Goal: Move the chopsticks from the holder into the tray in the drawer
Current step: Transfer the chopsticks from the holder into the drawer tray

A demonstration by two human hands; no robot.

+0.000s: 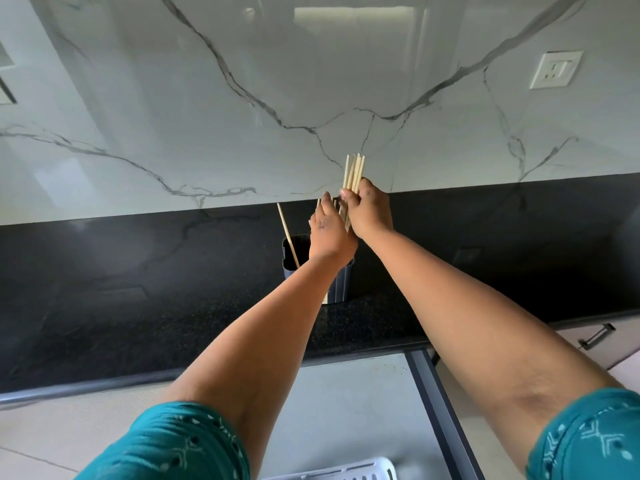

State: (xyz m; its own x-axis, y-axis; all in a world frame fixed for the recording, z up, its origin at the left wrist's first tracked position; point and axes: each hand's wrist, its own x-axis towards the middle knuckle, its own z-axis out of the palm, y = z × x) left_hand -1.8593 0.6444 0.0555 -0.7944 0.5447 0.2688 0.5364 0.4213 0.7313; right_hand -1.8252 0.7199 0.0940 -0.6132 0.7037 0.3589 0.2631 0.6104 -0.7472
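Note:
A dark grey holder [341,285] stands on the black counter, partly hidden by my left wrist. My right hand [369,211] grips a bundle of pale wooden chopsticks [353,171] lifted above the holder, their ends pointing up. My left hand [329,233] is just left of it, fingers up against a few chopsticks whose tips [320,203] show above the fingers; its grip is hidden. One single chopstick [288,235] leans out of the holder's left side. The white slotted tray [349,471] shows at the bottom edge, inside the open drawer [349,403].
The black granite counter [138,299] runs across the view below a glossy marble backsplash. The drawer's dark right rail [440,410] lies under my right forearm. A cabinet handle [597,336] is at the right. A wall socket [556,69] sits high on the right.

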